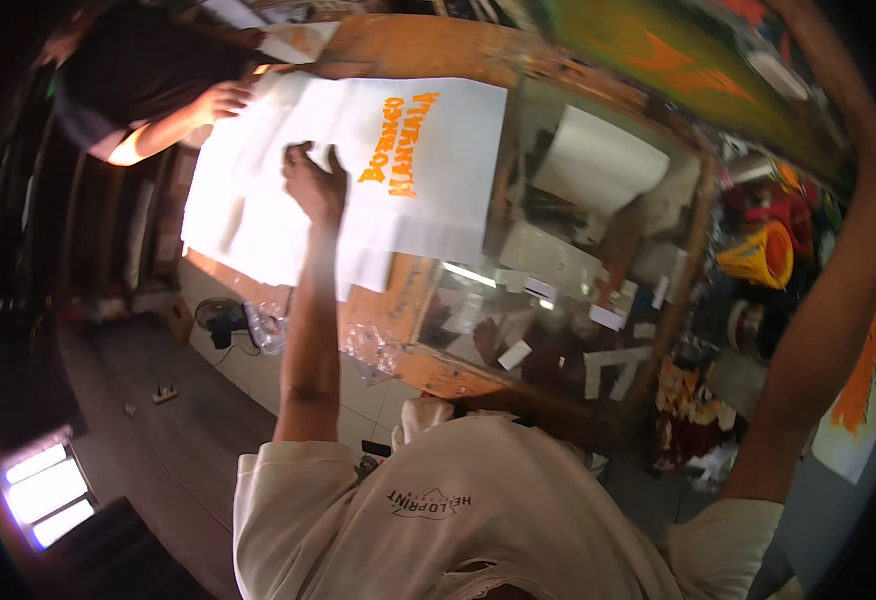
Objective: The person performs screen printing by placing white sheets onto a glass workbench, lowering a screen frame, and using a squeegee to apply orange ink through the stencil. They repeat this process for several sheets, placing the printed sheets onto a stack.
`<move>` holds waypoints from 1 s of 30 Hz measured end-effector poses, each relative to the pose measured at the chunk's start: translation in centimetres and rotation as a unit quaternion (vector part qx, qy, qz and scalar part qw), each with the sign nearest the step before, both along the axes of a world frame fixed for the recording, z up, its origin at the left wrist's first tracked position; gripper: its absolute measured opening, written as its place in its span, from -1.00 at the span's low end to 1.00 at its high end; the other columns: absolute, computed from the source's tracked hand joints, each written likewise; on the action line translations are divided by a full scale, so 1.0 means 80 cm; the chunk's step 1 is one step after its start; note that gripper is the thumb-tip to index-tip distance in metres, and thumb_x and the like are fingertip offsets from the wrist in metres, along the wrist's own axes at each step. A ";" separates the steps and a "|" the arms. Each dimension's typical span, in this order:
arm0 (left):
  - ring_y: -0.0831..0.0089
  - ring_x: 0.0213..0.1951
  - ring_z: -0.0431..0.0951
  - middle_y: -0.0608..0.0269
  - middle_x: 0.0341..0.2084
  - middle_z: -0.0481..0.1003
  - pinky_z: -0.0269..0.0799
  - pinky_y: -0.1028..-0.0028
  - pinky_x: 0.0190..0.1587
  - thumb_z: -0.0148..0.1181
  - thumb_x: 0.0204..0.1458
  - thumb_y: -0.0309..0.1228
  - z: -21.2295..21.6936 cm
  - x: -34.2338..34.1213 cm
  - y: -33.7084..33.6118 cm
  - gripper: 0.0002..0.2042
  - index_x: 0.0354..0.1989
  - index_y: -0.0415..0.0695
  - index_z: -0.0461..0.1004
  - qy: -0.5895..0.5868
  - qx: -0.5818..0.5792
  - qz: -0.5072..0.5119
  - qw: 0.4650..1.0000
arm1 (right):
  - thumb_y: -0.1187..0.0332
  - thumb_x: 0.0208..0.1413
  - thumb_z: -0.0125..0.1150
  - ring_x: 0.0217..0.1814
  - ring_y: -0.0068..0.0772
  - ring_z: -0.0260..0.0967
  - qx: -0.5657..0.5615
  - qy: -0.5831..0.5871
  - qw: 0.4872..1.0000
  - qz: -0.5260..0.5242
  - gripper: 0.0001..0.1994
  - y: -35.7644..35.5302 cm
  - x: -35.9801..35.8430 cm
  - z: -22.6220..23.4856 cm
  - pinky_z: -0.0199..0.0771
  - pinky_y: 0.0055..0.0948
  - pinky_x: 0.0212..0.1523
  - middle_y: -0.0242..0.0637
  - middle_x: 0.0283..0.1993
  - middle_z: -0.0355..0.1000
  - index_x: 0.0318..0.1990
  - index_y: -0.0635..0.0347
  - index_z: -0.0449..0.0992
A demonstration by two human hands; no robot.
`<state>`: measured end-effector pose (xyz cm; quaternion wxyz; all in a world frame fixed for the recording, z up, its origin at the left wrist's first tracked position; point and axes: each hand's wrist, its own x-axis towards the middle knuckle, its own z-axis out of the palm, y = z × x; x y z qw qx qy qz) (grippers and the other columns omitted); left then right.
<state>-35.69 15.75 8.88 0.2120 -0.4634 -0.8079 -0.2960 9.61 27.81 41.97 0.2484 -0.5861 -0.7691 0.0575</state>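
Observation:
My left hand (315, 186) hovers over or touches a large white sheet (278, 130); I cannot tell which. Its thumb and fingers are apart, slightly curled, with nothing between them. Orange printed lettering (398, 145) runs across the sheet to the right of this hand. My right arm (826, 330) stretches up along the right side, and its hand lies beyond the top edge of the view. Beside that forearm, a tilted screen-printing frame (678, 75) shows a green mesh with orange ink smears. Whether my right hand holds it is hidden.
Another person's hand (222, 102) is at the sheet's far left edge. A glass panel (468, 325) set in the wooden table (438, 38) bears a curled white sheet (598, 160) and paper scraps. A yellow container (758, 256) lies among clutter at right. A fan (223, 320) stands lower left.

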 end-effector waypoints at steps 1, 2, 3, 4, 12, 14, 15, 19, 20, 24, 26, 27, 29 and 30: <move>0.01 -0.06 0.54 0.04 -0.18 0.55 0.45 0.20 0.00 0.40 -0.01 -0.41 0.006 0.005 -0.014 -0.78 -0.23 -0.17 0.52 -0.049 0.008 -0.085 0.995 | -0.02 0.41 0.04 -0.56 -0.49 0.39 -0.005 0.022 1.000 0.012 -0.53 -0.003 -0.002 0.005 0.46 -0.45 -0.41 -0.25 -0.44 0.50 -0.24 0.28 0.59; 0.01 -0.09 0.55 0.04 -0.20 0.56 0.45 0.20 -0.01 0.40 -0.03 -0.47 -0.005 0.024 -0.032 -0.79 -0.25 -0.16 0.52 -0.106 0.010 -0.174 0.979 | -0.02 0.41 0.04 -0.56 -0.49 0.39 -0.015 0.033 0.999 0.021 -0.53 -0.007 -0.002 0.009 0.46 -0.45 -0.41 -0.25 -0.43 0.50 -0.23 0.28 0.59; 0.01 -0.15 0.55 0.03 -0.25 0.56 0.45 0.20 -0.03 0.40 -0.05 -0.55 -0.018 0.065 -0.052 -0.80 -0.25 -0.16 0.52 -0.211 -0.007 -0.217 0.953 | -0.02 0.41 0.05 -0.56 -0.49 0.39 -0.028 0.040 0.998 0.027 -0.53 -0.010 -0.001 0.010 0.46 -0.45 -0.41 -0.26 -0.43 0.50 -0.22 0.28 0.59; 0.03 -0.09 0.53 0.07 -0.24 0.55 0.42 0.17 0.00 0.41 -0.04 -0.47 -0.041 0.104 -0.083 -0.81 -0.27 -0.15 0.53 -0.237 -0.026 -0.238 0.941 | -0.02 0.41 0.05 -0.56 -0.50 0.39 -0.048 0.041 0.997 0.037 -0.53 -0.012 -0.003 0.006 0.45 -0.45 -0.42 -0.26 -0.43 0.50 -0.21 0.28 0.59; -0.05 0.25 0.36 -0.05 0.09 0.51 0.07 -0.17 0.30 0.18 0.21 -0.26 -0.056 0.178 -0.117 -0.80 -0.21 -0.11 0.60 -0.233 -0.109 -0.276 0.926 | -0.07 0.40 0.02 -0.43 -0.46 0.48 -0.070 -0.028 0.997 -0.031 -0.52 -0.056 -0.012 0.016 0.46 -0.38 -0.34 -0.26 -0.37 0.52 -0.15 0.24 0.58; -0.12 0.40 0.15 -0.09 0.28 0.35 -0.13 -0.37 0.33 0.12 0.25 -0.19 -0.026 0.210 -0.115 -0.72 -0.04 -0.09 0.59 -0.199 -0.249 -0.298 0.900 | -0.07 0.39 0.02 -0.35 -0.41 0.51 -0.077 -0.037 0.995 -0.042 -0.52 -0.061 -0.011 0.016 0.47 -0.33 -0.24 -0.24 -0.35 0.54 -0.11 0.23 0.59; -0.16 0.47 0.04 -0.11 0.37 0.27 -0.23 -0.47 0.34 0.10 0.27 -0.15 -0.021 0.231 -0.115 -0.67 0.04 -0.08 0.58 -0.181 -0.317 -0.306 0.879 | -0.07 0.39 0.02 -0.32 -0.39 0.52 -0.082 -0.043 0.995 -0.047 -0.53 -0.063 -0.010 0.014 0.48 -0.31 -0.19 -0.24 -0.33 0.55 -0.10 0.22 0.59; -0.20 0.55 -0.27 0.05 0.54 -0.03 -0.43 -0.58 0.32 0.06 0.28 -0.04 -0.098 0.311 -0.112 -0.40 0.46 0.03 0.22 -0.081 -0.286 -0.388 0.872 | -0.04 0.40 -0.02 -0.23 -0.33 0.53 -0.081 -0.058 0.995 -0.020 -0.54 -0.072 0.006 0.020 0.49 -0.21 -0.06 -0.25 -0.28 0.59 -0.05 0.19 0.59; -0.19 0.55 -0.26 0.05 0.53 -0.03 -0.43 -0.59 0.32 0.06 0.29 -0.04 -0.098 0.323 -0.111 -0.40 0.45 0.01 0.23 -0.073 -0.283 -0.407 0.866 | -0.03 0.41 -0.05 -0.22 -0.33 0.53 -0.067 -0.061 0.996 0.010 -0.54 -0.066 0.007 0.009 0.49 -0.19 -0.05 -0.26 -0.29 0.60 -0.05 0.19 0.60; -0.15 0.55 -0.24 0.02 0.53 -0.03 -0.41 -0.57 0.33 0.04 0.30 -0.04 -0.104 0.412 -0.095 -0.41 0.45 -0.01 0.24 -0.046 -0.256 -0.523 0.812 | 0.01 0.44 -0.13 -0.29 -0.34 0.50 -0.108 -0.099 0.989 0.030 -0.51 -0.053 0.025 0.007 0.53 -0.17 -0.11 -0.29 -0.39 0.58 -0.11 0.20 0.67; -0.13 0.55 -0.24 0.01 0.53 -0.03 -0.41 -0.55 0.34 0.03 0.31 -0.03 -0.104 0.441 -0.093 -0.41 0.45 -0.01 0.23 -0.044 -0.260 -0.548 0.794 | 0.13 0.41 -0.12 -0.43 -0.37 0.41 -0.070 -0.181 0.980 0.050 -0.56 -0.017 0.025 -0.006 0.52 -0.22 -0.23 -0.26 -0.47 0.53 -0.19 0.17 0.71; -0.08 0.56 -0.26 -0.02 0.54 -0.08 -0.43 -0.52 0.36 0.03 0.31 -0.04 -0.101 0.455 -0.095 -0.40 0.47 0.00 0.20 -0.028 -0.275 -0.547 0.790 | 0.20 0.39 -0.11 -0.49 -0.38 0.36 -0.028 -0.240 0.968 0.075 -0.58 0.000 0.026 -0.013 0.52 -0.25 -0.29 -0.23 -0.51 0.50 -0.22 0.16 0.73; -0.06 0.57 -0.28 -0.03 0.55 -0.13 -0.44 -0.50 0.37 0.02 0.32 -0.05 -0.097 0.473 -0.099 -0.40 0.48 0.01 0.17 -0.028 -0.295 -0.548 0.782 | 0.33 0.32 -0.09 -0.51 -0.37 0.36 0.013 -0.276 0.951 0.136 -0.63 0.007 0.029 -0.007 0.51 -0.26 -0.31 -0.15 -0.53 0.47 -0.21 0.12 0.75; -0.05 0.57 -0.29 -0.04 0.55 -0.16 -0.45 -0.49 0.38 0.01 0.32 -0.06 -0.098 0.478 -0.102 -0.40 0.49 0.01 0.16 -0.026 -0.306 -0.545 0.780 | 0.32 0.31 -0.09 -0.51 -0.36 0.36 -0.008 -0.233 0.963 0.133 -0.63 -0.003 0.029 -0.004 0.51 -0.26 -0.31 -0.15 -0.53 0.47 -0.20 0.12 0.75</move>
